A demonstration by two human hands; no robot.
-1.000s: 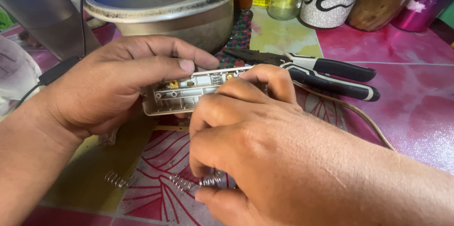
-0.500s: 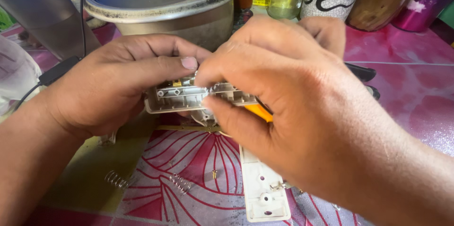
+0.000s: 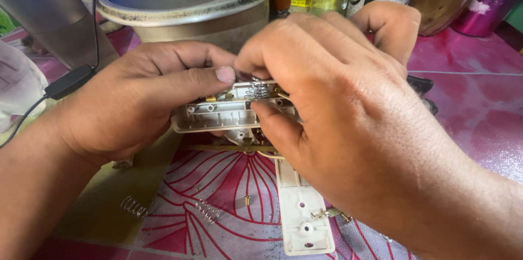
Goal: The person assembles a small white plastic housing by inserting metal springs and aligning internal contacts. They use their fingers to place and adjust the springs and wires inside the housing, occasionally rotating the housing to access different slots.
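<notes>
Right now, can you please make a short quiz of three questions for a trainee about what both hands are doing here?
1. True or false: the left hand holds the opened white plastic housing above the table.
2. Multiple choice: what does the right hand press into the housing with its fingertips? A) a small metal spring B) a battery C) a coin
3. How many loose springs lie on the patterned cloth near the detached white cover?

Key
1. True.
2. A.
3. Two: one spring at the left, another spring nearer the cover.
</notes>
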